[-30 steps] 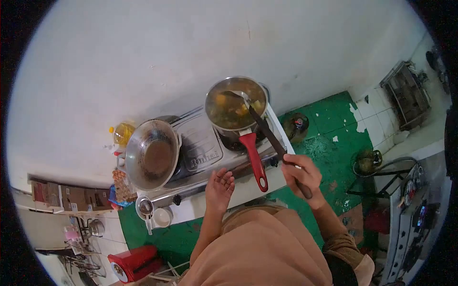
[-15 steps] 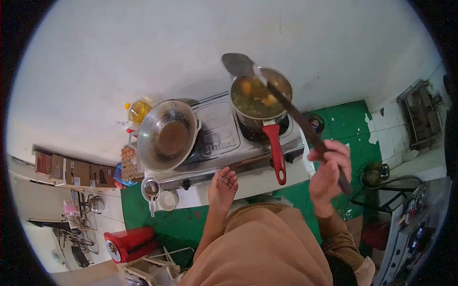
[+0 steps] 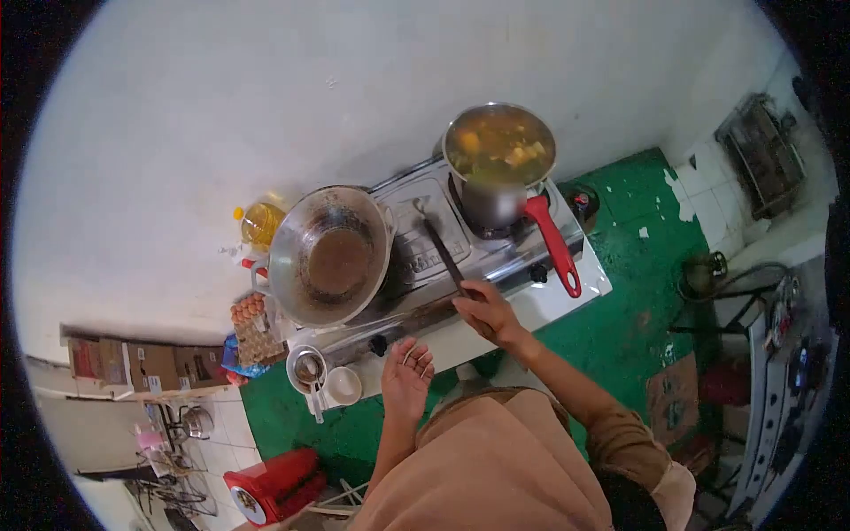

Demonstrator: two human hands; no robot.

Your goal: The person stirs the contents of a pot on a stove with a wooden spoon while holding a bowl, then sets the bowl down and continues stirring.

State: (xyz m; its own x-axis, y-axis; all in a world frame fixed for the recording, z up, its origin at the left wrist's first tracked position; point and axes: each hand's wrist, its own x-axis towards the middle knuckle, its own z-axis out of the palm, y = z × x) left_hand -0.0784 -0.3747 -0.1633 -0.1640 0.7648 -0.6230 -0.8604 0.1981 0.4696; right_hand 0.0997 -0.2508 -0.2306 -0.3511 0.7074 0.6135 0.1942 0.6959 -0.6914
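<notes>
My right hand [image 3: 487, 311] is closed round the dark handle of a spatula [image 3: 445, 252]. The spatula slants over the middle of the stove, its head seen nearly edge-on between the wok and the pot. Right of it, a saucepan [image 3: 498, 150] with a red handle holds a soup with yellow-orange chunks on the right burner. A large metal wok [image 3: 283, 274] with a little brown liquid at its bottom rests on the left burner. In front of the stove's front edge, my left hand [image 3: 407, 380] is palm up with fingers loosely bent and holds nothing.
A yellow oil bottle [image 3: 261, 225] and an egg tray [image 3: 257, 341] stand left of the wok. A strainer [image 3: 308, 369] and a small white bowl [image 3: 343, 386] sit at the stove's front left. A red bin [image 3: 288, 487] is on the green floor. Cardboard boxes [image 3: 146, 363] lie further left.
My right hand has moved left and lowered the spatula from above the saucepan to over the middle of the stove. My left hand has stayed nearly in place. The view has shifted slightly.
</notes>
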